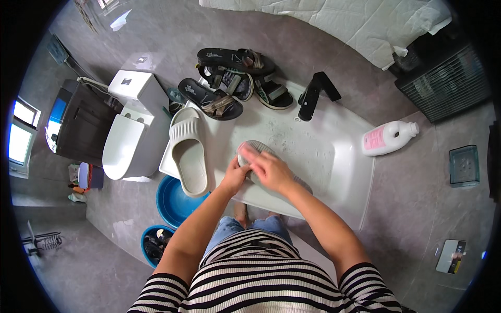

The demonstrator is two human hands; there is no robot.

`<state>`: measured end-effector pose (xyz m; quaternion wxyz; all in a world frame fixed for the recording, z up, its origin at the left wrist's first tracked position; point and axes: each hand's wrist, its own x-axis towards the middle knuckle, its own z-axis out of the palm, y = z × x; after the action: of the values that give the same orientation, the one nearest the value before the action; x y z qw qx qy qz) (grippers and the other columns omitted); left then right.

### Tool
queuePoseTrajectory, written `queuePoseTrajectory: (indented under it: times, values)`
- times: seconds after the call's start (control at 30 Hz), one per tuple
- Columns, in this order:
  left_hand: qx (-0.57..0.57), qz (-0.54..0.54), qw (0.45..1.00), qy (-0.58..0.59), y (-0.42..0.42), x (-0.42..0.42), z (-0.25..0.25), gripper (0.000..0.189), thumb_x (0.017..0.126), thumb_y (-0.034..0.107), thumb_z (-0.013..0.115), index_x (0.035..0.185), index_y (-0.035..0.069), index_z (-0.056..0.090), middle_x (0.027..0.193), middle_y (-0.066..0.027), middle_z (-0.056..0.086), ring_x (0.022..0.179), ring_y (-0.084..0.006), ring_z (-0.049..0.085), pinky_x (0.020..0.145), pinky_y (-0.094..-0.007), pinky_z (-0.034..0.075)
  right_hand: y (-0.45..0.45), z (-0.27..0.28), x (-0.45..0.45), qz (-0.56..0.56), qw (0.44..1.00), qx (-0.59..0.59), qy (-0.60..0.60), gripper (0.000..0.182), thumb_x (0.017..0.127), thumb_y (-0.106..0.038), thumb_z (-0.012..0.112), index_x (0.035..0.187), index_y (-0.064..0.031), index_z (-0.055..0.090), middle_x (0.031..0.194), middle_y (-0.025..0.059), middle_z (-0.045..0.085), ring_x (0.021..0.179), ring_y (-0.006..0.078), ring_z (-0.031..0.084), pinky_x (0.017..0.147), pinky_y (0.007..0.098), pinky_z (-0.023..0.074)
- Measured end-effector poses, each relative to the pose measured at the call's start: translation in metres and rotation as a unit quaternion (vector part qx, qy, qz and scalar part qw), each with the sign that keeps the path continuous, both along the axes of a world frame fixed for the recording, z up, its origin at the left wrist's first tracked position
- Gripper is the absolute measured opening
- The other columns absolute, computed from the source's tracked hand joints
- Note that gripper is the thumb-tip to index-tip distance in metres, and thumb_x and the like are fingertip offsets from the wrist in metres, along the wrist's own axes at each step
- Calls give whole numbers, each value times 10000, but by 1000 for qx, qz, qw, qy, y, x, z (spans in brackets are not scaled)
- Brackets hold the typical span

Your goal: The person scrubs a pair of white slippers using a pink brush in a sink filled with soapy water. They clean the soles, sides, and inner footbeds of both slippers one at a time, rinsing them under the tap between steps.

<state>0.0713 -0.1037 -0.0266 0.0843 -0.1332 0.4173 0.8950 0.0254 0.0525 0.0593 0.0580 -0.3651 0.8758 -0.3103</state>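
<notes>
A grey-white slide sandal (pixel 301 183) lies slantwise over the near part of a white sink basin (pixel 313 148), its ribbed sole partly in view. My left hand (pixel 235 174) grips the sandal's left end. Over that same end, my right hand (pixel 270 168) holds a pink object (pixel 247 152), perhaps a brush or sponge; it is blurred, and the fingers hide part of it. The matching slide sandal (pixel 190 164) rests on the basin's left rim. Several dark strapped sandals (pixel 211 99) are heaped at the basin's back left corner.
A black faucet (pixel 315 94) stands at the basin's back edge. A white bottle (pixel 385 139) is by the right rim. Below left are a blue basin (pixel 162 207) and a smaller blue tub (pixel 145 254) holding dark shoes. A toilet (pixel 148 137) stands farther left.
</notes>
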Motion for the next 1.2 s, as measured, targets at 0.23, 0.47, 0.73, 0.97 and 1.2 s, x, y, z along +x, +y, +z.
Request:
queuePoseTrajectory:
  times: [0.23, 0.47, 0.73, 0.97, 1.2]
  values:
    - [39, 18, 987, -158, -6, -15, 25, 264, 885, 190, 671, 1090, 26, 649, 928, -42, 690, 811, -163, 642, 744, -294, 516, 3, -4, 17, -203, 978, -36, 38, 700, 907, -223, 641, 1525, -257, 316, 1075, 139, 573, 880, 359, 631, 714, 450, 531]
    - [-214, -72, 964, -139, -33, -35, 30, 206, 877, 244, 615, 966, 70, 680, 838, -12, 663, 719, -137, 634, 642, -295, 510, 2, -9, 28, -197, 979, -25, 47, 783, 849, -190, 693, 1527, -248, 307, 1098, 118, 534, 856, 346, 629, 665, 438, 539]
    - [-124, -74, 980, -140, -30, -27, 48, 224, 889, 251, 625, 955, 50, 697, 827, -2, 668, 701, -111, 606, 648, -289, 506, 4, -4, 32, -172, 981, -19, 82, 772, 837, -190, 705, 1515, -239, 340, 1070, 115, 537, 842, 344, 631, 655, 440, 535]
    - [-26, -62, 993, -94, -30, -13, 34, 279, 932, 147, 590, 1190, 44, 609, 1084, -61, 660, 981, -177, 640, 882, -342, 522, 3, -3, 30, -185, 977, -88, 54, 722, 874, -217, 667, 1515, -267, 340, 1032, 125, 552, 843, 366, 625, 675, 448, 536]
    - [54, -95, 993, -40, -18, 13, 43, 484, 994, 66, 509, 1455, 119, 369, 1356, -86, 533, 1225, -241, 551, 1044, -415, 460, -23, 46, 27, -72, 995, 41, -53, 607, 928, -147, 546, 1477, -349, 383, 1204, 89, 605, 935, 361, 636, 784, 470, 540]
